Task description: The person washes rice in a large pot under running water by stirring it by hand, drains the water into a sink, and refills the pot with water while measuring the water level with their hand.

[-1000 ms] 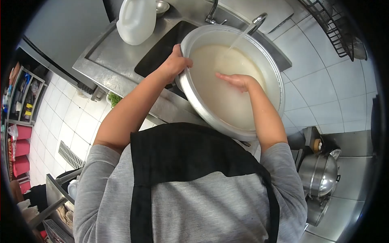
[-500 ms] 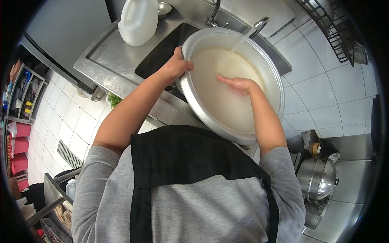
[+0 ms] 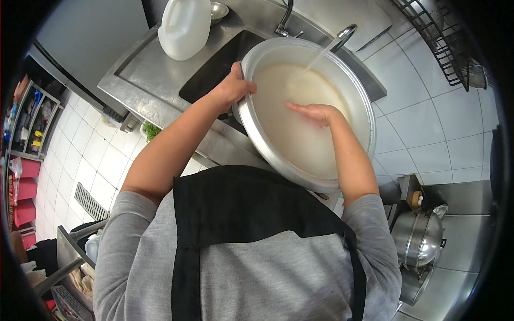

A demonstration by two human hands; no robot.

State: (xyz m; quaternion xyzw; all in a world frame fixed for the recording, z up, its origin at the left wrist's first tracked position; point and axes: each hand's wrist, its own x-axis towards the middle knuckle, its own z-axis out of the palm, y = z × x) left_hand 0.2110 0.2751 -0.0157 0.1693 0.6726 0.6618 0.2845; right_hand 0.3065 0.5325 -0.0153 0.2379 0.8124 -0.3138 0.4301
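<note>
A large metal pot [image 3: 258, 140] stands tilted over the sink, holding cloudy, whitish water [image 3: 284, 140]. My left hand [image 3: 234, 88] is closed around the pot's left rim, thumb on the inside. Inside the pot, my right hand [image 3: 315, 113] is partly sunk in the water, with its visible fingers stretched out and apart from any object I can see. Whatever lies under the surface is hidden by the cloudiness. From the curved faucet [image 3: 348, 33] at the far right side of the pot, a stream of water runs into it.
The dark sink basin [image 3: 206, 80] lies left of the pot, set in a steel counter [image 3: 134, 88]. A white plastic jug [image 3: 184, 32] and a small metal bowl [image 3: 218, 12] stand behind. Steel pots [image 3: 417, 238] are at the right, below a wire rack [image 3: 441, 48].
Both hands keep nearly the same places, and the water keeps running. The view has shifted very slightly.
</note>
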